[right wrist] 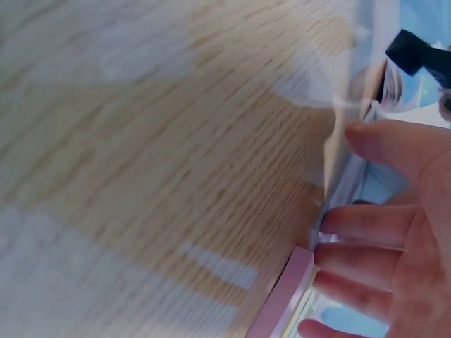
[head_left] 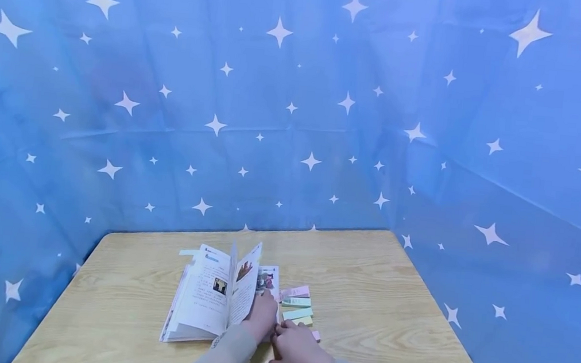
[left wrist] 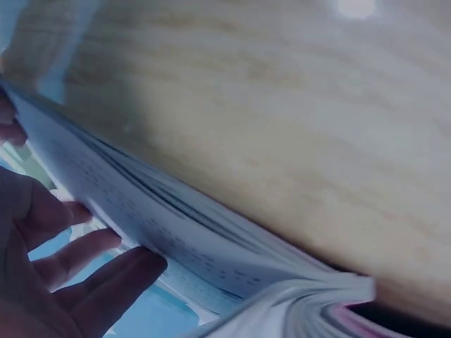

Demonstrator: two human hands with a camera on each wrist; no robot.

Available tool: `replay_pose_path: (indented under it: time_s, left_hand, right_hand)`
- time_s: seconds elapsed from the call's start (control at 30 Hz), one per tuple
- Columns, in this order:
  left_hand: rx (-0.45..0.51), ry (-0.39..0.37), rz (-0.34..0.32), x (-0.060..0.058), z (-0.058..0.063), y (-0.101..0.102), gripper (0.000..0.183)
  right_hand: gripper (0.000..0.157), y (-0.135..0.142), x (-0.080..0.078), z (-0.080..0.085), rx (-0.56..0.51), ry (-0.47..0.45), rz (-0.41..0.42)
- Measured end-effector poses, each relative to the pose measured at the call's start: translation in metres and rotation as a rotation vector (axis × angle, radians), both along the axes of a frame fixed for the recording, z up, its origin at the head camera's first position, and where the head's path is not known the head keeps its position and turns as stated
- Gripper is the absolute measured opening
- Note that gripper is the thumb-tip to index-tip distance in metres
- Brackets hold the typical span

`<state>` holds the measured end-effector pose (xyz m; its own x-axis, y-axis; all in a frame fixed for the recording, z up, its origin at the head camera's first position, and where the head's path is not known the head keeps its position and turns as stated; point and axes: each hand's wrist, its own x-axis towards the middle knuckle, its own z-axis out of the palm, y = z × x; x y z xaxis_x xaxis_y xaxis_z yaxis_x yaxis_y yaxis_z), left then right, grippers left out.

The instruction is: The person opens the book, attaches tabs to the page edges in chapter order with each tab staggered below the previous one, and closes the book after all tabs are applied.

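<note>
Beyond the open, white-paged book [head_left: 202,303] I see pale wood-grain surface [head_left: 355,268] to its far edge; loosely spread, the left hand [head_left: 262,313] touches its pages [left wrist: 106,176]; the right hand [head_left: 302,348], fingers extended, lies beside pastel paper tabs [head_left: 297,314].

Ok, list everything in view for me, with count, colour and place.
Open paper book with printed pages: one, white with coloured pictures, on the table.
Pastel paper strips: at least five, pink, green and yellow, off the book's right edge.
Pale narrow tab: one, whitish, jutting from the book's upper left.
Wood-grain table: one, light brown, under the book.
Star-patterned fabric backdrop: panel count unclear, blue with white stars, behind and beside the table.
Small dark object: one, black, upper right of the right wrist view; identity unclear.
Long sleeves: two, pale with dark lettering, on both arms.
Left hand: one, bare, at the right-hand pages.
Right hand: one, bare, by the book's lower right.
</note>
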<state>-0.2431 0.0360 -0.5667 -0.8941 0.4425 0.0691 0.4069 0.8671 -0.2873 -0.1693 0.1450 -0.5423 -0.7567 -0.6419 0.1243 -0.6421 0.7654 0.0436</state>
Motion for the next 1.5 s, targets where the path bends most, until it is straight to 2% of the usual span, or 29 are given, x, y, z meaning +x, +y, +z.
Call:
replay_pose_path:
  time_s: [0.13,0.2,0.27,0.47,0.57,0.67,0.8,0.97,1.03,1.13,1.23,1.3,1.37,1.5]
  left_hand:
    - [0.129,0.012,-0.049,0.008,0.004,-0.008,0.013]
    - [0.176,-0.014,-0.075,0.011,0.008,-0.014,0.012]
    - [0.219,-0.08,-0.099,0.014,0.012,-0.02,0.016]
    - [0.31,-0.368,-0.178,0.014,0.028,-0.041,0.037]
    - [0.309,-0.444,-0.201,0.01,0.033,-0.048,0.053]
    - [0.287,-0.468,-0.214,0.007,0.035,-0.052,0.072]
    - [0.24,-0.444,-0.243,0.004,0.035,-0.054,0.077]
    - [0.224,-0.419,-0.238,0.005,0.038,-0.056,0.069]
    - [0.215,-0.405,-0.246,0.005,0.039,-0.057,0.063]
    - [0.211,-0.388,-0.28,0.003,0.04,-0.058,0.051]
    - [0.22,-0.391,-0.322,0.0,0.039,-0.059,0.037]
    - [0.241,-0.406,-0.334,-0.002,0.04,-0.061,0.034]
    - [0.272,-0.448,-0.318,-0.003,0.042,-0.063,0.036]
    - [0.342,-0.556,-0.234,-0.006,0.047,-0.067,0.042]
  right_hand:
    - [0.033,0.001,0.002,0.0,0.014,-0.002,-0.018]
    - [0.032,0.002,0.002,0.0,0.02,-0.004,-0.016]
    - [0.032,0.002,0.001,0.0,0.027,-0.01,-0.007]
    - [0.032,0.006,-0.006,0.0,0.003,-0.044,-0.018]
    - [0.03,0.01,-0.014,0.003,-0.012,-0.074,-0.026]
    - [0.028,0.013,-0.022,0.007,-0.04,-0.112,-0.009]
    - [0.03,0.016,-0.028,0.012,-0.088,-0.156,0.044]
    - [0.029,0.017,-0.03,0.014,-0.172,-0.171,0.062]
    - [0.022,0.018,-0.03,0.014,-0.208,-0.153,0.047]
    - [0.017,0.022,-0.031,0.015,-0.247,-0.13,0.021]
    - [0.02,0.026,-0.032,0.015,-0.272,-0.148,-0.022]
    - [0.021,0.028,-0.032,0.015,-0.281,-0.166,-0.048]
    - [0.021,0.03,-0.032,0.015,-0.293,-0.179,-0.072]
    - [0.02,0.031,-0.032,0.013,-0.304,-0.196,-0.097]
